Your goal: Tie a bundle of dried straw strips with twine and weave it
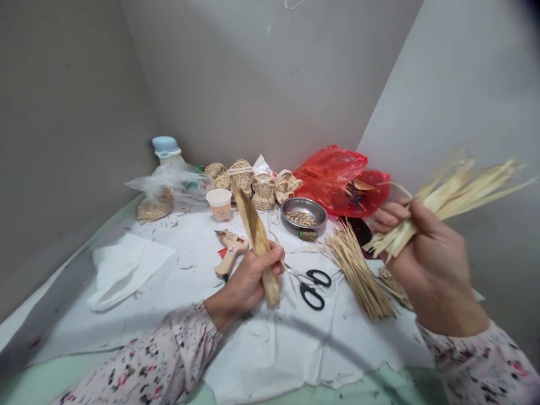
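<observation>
My left hand is closed around a single broad dried husk strip that stands tilted up from the table. My right hand is raised at the right and grips a bundle of pale husk strips fanning out to the upper right. Between my hands lie black-handled scissors and a pile of thin straw strips on white paper. A glue gun lies just behind my left hand.
At the back stand several small woven straw baskets, a paper cup, a metal bowl, a red plastic bag, a clear plastic bag and a blue-capped bottle. Folded white paper lies at left. Grey walls close in.
</observation>
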The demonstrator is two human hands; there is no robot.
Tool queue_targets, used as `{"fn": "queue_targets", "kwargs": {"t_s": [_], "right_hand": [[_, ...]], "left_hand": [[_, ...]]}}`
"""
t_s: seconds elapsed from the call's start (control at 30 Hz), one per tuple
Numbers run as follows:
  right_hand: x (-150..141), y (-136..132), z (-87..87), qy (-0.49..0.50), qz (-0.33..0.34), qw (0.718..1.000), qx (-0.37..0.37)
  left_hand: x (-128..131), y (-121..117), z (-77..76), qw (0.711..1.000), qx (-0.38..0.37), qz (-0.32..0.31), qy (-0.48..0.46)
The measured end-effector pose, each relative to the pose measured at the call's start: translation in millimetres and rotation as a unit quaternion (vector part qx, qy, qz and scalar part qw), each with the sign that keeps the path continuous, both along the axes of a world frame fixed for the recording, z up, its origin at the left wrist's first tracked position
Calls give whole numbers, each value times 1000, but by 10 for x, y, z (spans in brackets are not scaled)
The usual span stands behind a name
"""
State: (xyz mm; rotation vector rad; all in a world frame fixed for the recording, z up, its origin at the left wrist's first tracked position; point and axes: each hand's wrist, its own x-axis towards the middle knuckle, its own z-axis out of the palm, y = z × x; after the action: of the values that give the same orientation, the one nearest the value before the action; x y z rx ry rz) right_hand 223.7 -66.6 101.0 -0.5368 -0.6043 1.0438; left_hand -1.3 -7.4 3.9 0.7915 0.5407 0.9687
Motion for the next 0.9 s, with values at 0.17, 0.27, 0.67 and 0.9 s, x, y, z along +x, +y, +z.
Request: {"fn": "queue_targets", "kwargs": {"t_s": [0.17, 0.27, 0.67, 0.9], "right_hand": [[-222, 65, -178, -44, 48, 997, -46], [-408, 94, -398, -76, 94, 987, -102], [-798, 75, -1008, -254, 205, 928, -182], [-767, 166, -859, -75, 177, 964, -181]], "left_hand": [[5, -5, -11, 1000, -9, 7, 27], [18, -13, -9, 999, -5, 13, 51], [55, -53, -29, 997, -9, -42, 67], [46, -82, 76, 996, -51, -62, -29]]}}
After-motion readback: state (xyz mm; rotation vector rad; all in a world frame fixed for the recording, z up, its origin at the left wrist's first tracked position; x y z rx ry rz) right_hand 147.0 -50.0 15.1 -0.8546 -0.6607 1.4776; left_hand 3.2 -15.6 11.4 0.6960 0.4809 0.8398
